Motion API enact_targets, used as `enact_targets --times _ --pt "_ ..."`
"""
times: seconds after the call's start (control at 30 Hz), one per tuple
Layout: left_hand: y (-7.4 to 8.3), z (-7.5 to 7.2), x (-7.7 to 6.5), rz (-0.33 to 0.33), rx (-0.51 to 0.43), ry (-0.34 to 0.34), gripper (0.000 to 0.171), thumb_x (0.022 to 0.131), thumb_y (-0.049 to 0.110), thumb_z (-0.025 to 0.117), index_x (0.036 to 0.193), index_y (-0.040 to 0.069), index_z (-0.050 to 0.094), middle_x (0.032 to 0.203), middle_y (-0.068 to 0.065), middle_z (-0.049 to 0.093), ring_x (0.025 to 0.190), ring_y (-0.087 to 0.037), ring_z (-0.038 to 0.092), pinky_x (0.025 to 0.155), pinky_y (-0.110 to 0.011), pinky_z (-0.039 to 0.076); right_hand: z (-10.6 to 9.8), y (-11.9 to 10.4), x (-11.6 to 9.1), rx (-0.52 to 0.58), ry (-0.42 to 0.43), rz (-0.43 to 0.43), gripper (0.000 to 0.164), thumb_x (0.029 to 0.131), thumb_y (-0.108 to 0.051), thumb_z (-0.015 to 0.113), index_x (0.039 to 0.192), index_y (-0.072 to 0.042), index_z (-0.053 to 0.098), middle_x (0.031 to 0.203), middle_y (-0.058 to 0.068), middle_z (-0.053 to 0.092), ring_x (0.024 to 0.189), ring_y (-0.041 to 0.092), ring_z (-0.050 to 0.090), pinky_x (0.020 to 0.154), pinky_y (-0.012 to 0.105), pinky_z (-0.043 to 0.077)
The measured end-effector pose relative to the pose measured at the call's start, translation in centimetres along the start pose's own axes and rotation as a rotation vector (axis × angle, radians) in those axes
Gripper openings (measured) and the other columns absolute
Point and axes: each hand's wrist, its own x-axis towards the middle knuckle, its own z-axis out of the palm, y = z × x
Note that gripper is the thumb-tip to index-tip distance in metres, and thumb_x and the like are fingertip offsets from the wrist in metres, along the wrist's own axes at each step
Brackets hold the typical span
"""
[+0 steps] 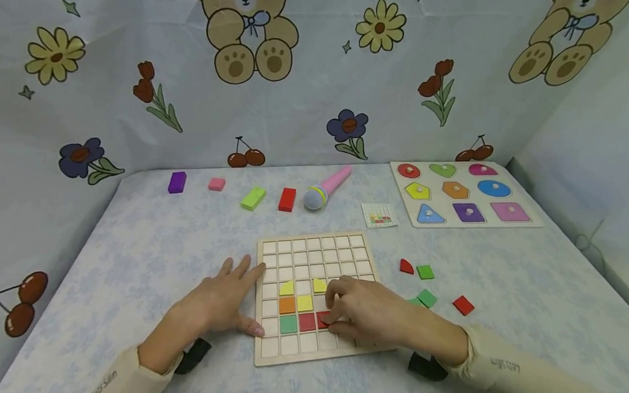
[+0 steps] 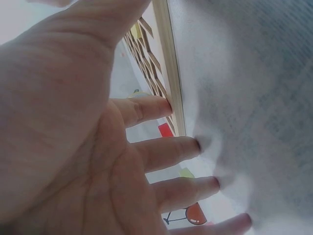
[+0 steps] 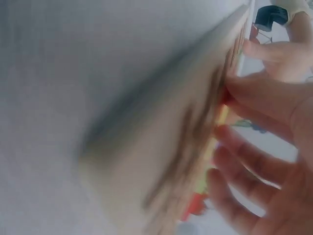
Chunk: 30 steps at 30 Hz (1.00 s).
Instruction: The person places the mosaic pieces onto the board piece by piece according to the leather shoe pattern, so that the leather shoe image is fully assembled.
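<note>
A wooden grid board [image 1: 322, 353] lies on the table with several coloured tiles in its cells. Two yellow tiles with a cut corner, an orange tile [image 1: 287, 305], a yellow square tile [image 1: 304, 303], a green tile [image 1: 288, 324] and a dark red tile [image 1: 307, 322] show. My left hand [image 1: 219, 301] is spread at the board's left edge, thumb and index finger touching the frame. My right hand [image 1: 366, 310] reaches over the board's right side, its thumb and fingertips pinching a red tile [image 1: 322, 320] at the cell beside the dark red one. The hand partly covers that tile.
Right of the board lie loose tiles: a red quarter-round [image 1: 406, 266], green ones [image 1: 425, 272] and a red square [image 1: 463, 305]. Behind are a pattern card [image 1: 380, 215], a shape puzzle [image 1: 477, 227], a toy microphone [image 1: 327, 188] and several blocks [image 1: 287, 199].
</note>
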Motion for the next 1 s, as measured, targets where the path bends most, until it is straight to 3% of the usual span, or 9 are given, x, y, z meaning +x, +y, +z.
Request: enact_targets --times 0.1,0.23,0.33,0.47,0.63,0.8,1.0 --pt "0.0 0.0 0.0 0.000 -0.001 0.003 0.116 0.069 0.055 0.085 0.158 0.008 0.028 0.165 -0.025 0.017 0.149 -0.054 0.015 0.104 -0.072 0.033 -0.4 0.0 -0.5 -0.027 -0.032 -0.008 0.015 0.094 -0.030 0.071 0.104 -0.024 0.080 0.111 -0.004 0.063 0.096 0.011 0.054 0.081 0.025 0.051" --pt "0.0 0.1 0.0 0.005 -0.005 0.005 0.116 0.068 0.056 0.085 0.158 0.008 0.028 0.164 -0.025 0.018 0.149 -0.054 0.015 0.104 -0.073 0.033 -1.6 1.2 -1.8 0.062 -0.089 0.040 0.024 0.098 -0.030 0.066 0.121 -0.024 0.072 0.127 -0.003 0.059 0.111 0.013 0.053 0.092 0.031 0.052" --pt "-0.1 0.1 0.0 0.008 -0.006 0.005 0.116 0.069 0.056 0.084 0.158 0.008 0.028 0.164 -0.025 0.017 0.149 -0.055 0.015 0.104 -0.072 0.033 -2.7 3.9 -3.4 0.168 -0.054 0.153 0.022 0.097 -0.026 0.068 0.118 -0.022 0.072 0.126 -0.005 0.060 0.114 0.014 0.055 0.094 0.036 0.053" --pt "-0.1 0.0 0.0 0.007 -0.005 0.002 0.116 0.068 0.056 0.085 0.158 0.008 0.028 0.165 -0.025 0.017 0.148 -0.055 0.015 0.104 -0.072 0.033 -3.8 8.7 -6.2 0.308 0.036 0.259 0.015 0.092 -0.017 0.074 0.107 -0.016 0.070 0.111 -0.004 0.066 0.101 0.019 0.062 0.088 0.040 0.055" --pt "-0.1 0.0 0.0 0.007 -0.016 -0.008 0.117 0.069 0.056 0.084 0.158 0.008 0.028 0.165 -0.026 0.017 0.148 -0.055 0.014 0.103 -0.072 0.034 -4.3 13.0 -9.1 0.454 0.012 0.367 0.016 0.089 -0.016 0.077 0.102 -0.014 0.068 0.106 0.000 0.068 0.096 0.023 0.062 0.088 0.040 0.055" --pt "-0.1 0.0 0.0 0.019 -0.021 -0.008 0.116 0.069 0.056 0.084 0.158 0.008 0.028 0.164 -0.027 0.017 0.148 -0.056 0.015 0.103 -0.070 0.036 -4.3 14.7 -10.5 0.437 -0.033 0.473 0.015 0.087 -0.014 0.078 0.099 -0.015 0.069 0.105 0.000 0.067 0.097 0.020 0.059 0.090 0.038 0.054" --pt "0.0 -0.1 0.0 0.017 -0.004 -0.006 0.116 0.069 0.056 0.084 0.158 0.008 0.028 0.164 -0.026 0.017 0.148 -0.056 0.015 0.102 -0.069 0.037 -3.9 14.6 -10.4 0.304 0.015 0.434 0.016 0.087 -0.009 0.077 0.098 -0.015 0.068 0.097 -0.004 0.066 0.089 0.016 0.059 0.082 0.033 0.055"
